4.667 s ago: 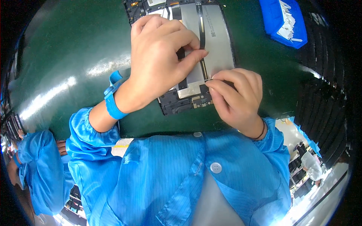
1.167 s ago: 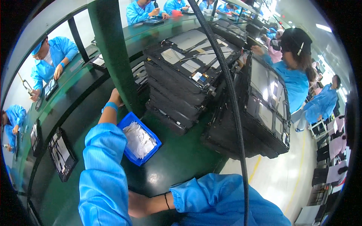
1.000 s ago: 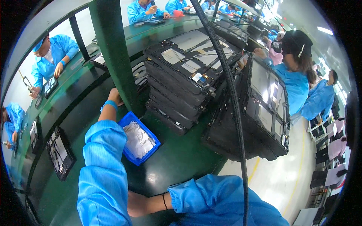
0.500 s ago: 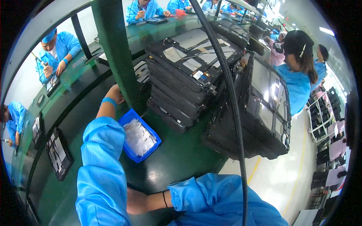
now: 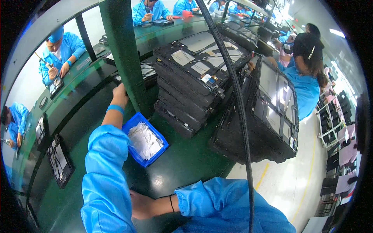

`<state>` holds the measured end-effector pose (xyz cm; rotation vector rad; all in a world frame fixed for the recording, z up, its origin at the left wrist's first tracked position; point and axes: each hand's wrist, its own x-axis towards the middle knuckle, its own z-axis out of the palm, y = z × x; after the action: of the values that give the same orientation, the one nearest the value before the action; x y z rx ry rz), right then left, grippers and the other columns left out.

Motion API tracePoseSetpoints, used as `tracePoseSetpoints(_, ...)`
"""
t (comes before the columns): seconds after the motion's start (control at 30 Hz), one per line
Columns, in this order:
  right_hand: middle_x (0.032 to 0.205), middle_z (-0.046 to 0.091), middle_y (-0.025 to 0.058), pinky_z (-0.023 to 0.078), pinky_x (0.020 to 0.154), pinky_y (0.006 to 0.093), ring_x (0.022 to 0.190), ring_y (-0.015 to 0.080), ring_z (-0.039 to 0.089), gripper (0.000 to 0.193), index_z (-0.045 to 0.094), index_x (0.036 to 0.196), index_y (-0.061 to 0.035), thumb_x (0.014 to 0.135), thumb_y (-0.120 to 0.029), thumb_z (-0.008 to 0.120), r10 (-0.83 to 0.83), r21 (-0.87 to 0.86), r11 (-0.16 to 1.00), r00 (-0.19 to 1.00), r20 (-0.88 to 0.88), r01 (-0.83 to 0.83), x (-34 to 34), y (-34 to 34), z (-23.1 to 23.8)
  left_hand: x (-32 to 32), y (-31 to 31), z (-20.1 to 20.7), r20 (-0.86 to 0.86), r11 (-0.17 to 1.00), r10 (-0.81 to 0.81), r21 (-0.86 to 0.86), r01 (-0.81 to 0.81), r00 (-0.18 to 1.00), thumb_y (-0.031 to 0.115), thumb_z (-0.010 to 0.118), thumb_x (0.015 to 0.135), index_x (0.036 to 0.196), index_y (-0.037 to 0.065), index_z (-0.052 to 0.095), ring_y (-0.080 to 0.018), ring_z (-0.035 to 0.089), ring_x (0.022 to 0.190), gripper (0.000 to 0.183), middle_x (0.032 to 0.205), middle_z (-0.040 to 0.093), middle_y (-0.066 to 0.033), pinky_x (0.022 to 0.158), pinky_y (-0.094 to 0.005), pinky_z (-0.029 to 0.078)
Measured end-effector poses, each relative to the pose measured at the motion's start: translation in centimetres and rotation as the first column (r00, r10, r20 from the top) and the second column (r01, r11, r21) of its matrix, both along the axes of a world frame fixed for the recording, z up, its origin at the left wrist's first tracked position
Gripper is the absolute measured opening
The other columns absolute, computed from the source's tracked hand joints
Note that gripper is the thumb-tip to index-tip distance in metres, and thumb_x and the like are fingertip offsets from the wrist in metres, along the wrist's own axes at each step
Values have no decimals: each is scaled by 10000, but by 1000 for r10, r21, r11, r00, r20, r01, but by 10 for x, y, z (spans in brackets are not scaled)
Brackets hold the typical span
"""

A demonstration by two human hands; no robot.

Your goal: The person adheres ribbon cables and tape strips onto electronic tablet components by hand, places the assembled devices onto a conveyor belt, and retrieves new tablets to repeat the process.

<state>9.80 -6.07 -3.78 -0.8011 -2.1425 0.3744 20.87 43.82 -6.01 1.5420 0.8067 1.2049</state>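
Note:
My left hand [image 5: 120, 94], with a blue wristband, reaches forward to the foot of a green post. Its fingers are closed at the dark edge of an opened tablet [image 5: 147, 70], which lies partly behind the post. Just nearer than that hand, a blue tray [image 5: 157, 153] holds a heap of small white strips [image 5: 144, 139]. My right hand [image 5: 140, 205] is low in front of me. The left sleeve covers its fingers, so what it holds, if anything, does not show.
A tall stack of opened black tablets [image 5: 184, 93] stands beyond the tray, a second, tilted stack [image 5: 264, 112] to its right. The green post [image 5: 123, 50] rises beside my left hand. A black braided cable [image 5: 241, 112] hangs across the view. Another opened tablet [image 5: 59, 162] lies left. Co-workers sit opposite.
My left hand has moved slightly forward, and the tablet behind the post has shifted and turned with it. The view has moved a little. The right hand has hardly moved.

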Motion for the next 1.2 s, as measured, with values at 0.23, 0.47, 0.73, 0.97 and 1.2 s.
tracePoseSetpoints(0.23, 1294, 534, 115, 354, 976, 436, 1252, 296, 436, 265, 629, 1008, -74, 768, -185, 607, 58, -148, 988, 994, 94, -44, 38, 10, 37, -91, -138, 142, 229, 918, 243, -367, -147, 943, -18, 663, 745, 1229, -21, 469, -230, 645, 864, 521, 1005, 625, -115, 698, -386, 563)
tracePoseSetpoints(0.47, 1255, 563, 117, 400, 926, 447, 1209, 289, 479, 298, 657, 1039, -78, 748, -146, 648, 67, -89, 995, 987, 147, -54, 52, 3, 50, -301, -210, 188, 234, 932, 311, -266, -247, 921, 75, 630, 846, 1440, -8, 346, -218, 617, 999, 664, 1145, 620, -123, 851, -355, 512)
tracePoseSetpoints(0.73, 1102, 679, 101, 510, 708, 292, 867, 217, 649, 131, 692, 926, -82, 807, -120, 653, 514, 297, 817, 858, 18, -495, 70, -36, 138, -369, -321, 166, 82, 814, -30, -576, 71, 996, 75, 615, 829, 1363, -23, 474, -194, 646, 965, 561, 1143, 640, -127, 869, -315, 521)
tracePoseSetpoints(0.97, 970, 703, 120, 497, 679, 346, 833, 253, 657, 166, 691, 894, -28, 756, 34, 622, 221, 40, 975, 962, -158, -218, 89, -11, 146, -321, -360, 135, -251, 823, -444, -495, 279, 860, 217, 703, 833, 1315, 12, 539, -157, 603, 1067, 549, 1174, 634, -127, 966, -296, 456)
tracePoseSetpoints(1.2, 1014, 680, 103, 473, 750, 363, 878, 275, 622, 222, 699, 937, -52, 735, 23, 646, 23, -55, 998, 999, -44, -25, 82, -2, 129, -298, -421, 133, -535, 712, 676, 651, -262, 507, 330, 696, 785, 842, 140, 705, -281, 580, 944, 199, 896, 662, -85, 847, -422, 382)
